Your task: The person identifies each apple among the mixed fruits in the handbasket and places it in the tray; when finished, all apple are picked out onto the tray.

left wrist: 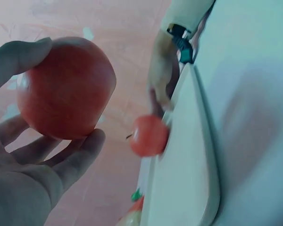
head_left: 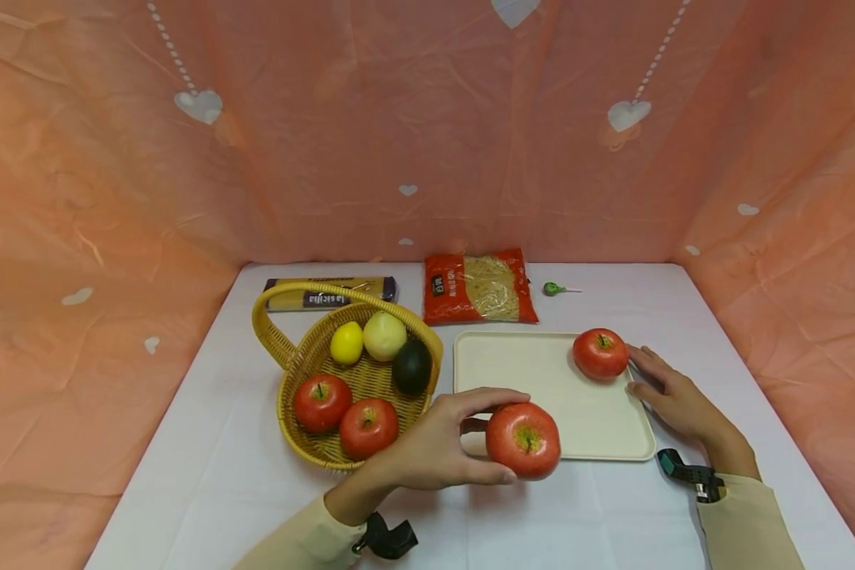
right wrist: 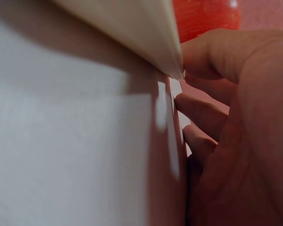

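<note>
Glossy, smooth apples [head_left: 523, 442], smooth plastic-looking tray [head_left: 516, 364], rough woven basket [head_left: 372, 381], creased cloth backdrop [head_left: 413, 119]

Between thumb and fingertips the left hand [left wrist: 28, 176] held a red apple [left wrist: 68, 89]. Beyond the grip a second apple [left wrist: 149, 135], its stem [left wrist: 129, 136] showing, sat on a pale tray [left wrist: 184, 160], with the right hand [left wrist: 161, 77] close by. Across the tray from the grip, a shadow [left wrist: 247, 127] lay on the table [left wrist: 264, 52].

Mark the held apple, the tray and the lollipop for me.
Held apple [head_left: 523, 441]: head view, on its stem end.
Tray [head_left: 518, 368]: head view, on its bare floor.
Lollipop [head_left: 552, 289]: head view, on its green candy end.
</note>
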{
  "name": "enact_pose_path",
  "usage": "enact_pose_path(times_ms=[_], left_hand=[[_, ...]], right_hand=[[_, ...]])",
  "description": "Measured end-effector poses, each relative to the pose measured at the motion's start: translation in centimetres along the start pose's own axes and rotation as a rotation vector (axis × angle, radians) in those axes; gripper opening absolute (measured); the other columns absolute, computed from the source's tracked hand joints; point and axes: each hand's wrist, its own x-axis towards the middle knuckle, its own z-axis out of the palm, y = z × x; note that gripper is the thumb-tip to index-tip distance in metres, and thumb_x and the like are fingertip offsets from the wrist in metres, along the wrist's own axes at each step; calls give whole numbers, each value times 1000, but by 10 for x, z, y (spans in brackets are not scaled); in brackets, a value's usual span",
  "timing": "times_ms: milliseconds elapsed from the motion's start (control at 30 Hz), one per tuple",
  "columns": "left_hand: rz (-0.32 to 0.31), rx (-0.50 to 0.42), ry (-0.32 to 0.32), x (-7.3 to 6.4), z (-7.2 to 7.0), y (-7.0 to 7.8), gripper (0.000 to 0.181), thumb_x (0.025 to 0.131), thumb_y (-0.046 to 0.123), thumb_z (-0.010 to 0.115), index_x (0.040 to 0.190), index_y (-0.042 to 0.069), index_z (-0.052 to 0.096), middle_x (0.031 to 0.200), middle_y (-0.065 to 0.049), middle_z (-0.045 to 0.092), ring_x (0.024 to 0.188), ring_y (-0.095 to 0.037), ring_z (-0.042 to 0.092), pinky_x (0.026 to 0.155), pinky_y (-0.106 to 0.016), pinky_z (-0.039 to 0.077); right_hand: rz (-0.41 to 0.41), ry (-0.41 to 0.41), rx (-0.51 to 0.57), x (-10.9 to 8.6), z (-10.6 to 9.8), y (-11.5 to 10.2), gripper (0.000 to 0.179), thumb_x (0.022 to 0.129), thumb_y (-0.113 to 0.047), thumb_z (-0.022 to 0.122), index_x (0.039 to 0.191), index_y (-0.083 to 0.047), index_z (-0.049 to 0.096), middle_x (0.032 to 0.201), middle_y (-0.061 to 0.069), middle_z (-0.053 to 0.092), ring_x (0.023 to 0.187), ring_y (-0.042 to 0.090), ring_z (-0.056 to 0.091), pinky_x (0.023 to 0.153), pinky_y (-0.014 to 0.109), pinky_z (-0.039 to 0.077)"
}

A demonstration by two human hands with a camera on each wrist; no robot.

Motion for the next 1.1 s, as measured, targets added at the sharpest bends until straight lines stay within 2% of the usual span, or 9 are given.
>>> enact_pose_path(times_ms=[300,633,867,1100], left_hand=[[-59,-47,28,23,21,-8,76,86,11,94,154,20,61,145,4,70,129,-4,65,112,-24,55],[-161,-135,82,53,38,-24,75,86,9,93,154,21,62,143,5,68,119,-3,70,101,-24,61],[-191,-106,105,76,52,-35,76,85,11,94,153,20,64,139,5,70,118,-2,68,95,-18,61],[-250,-59,116,96,64,-44,77,85,14,95,154,24,63,137,11,70,119,-2,68,96,-15,57]], right_hand=[[2,3,-10,0,1,0,75,111,-28,63,175,-14,26,179,32,13,165,58,3,117,91,12],[-8,11,-31,1,1,3,74,111,-29,63,175,-16,27,178,32,16,166,57,4,117,91,14],[-33,22,-43,2,1,2,72,111,-26,64,174,-12,31,177,33,20,165,59,9,119,89,15],[-48,23,-29,1,0,1,72,110,-24,64,173,-12,31,177,32,21,165,58,9,119,90,15]])
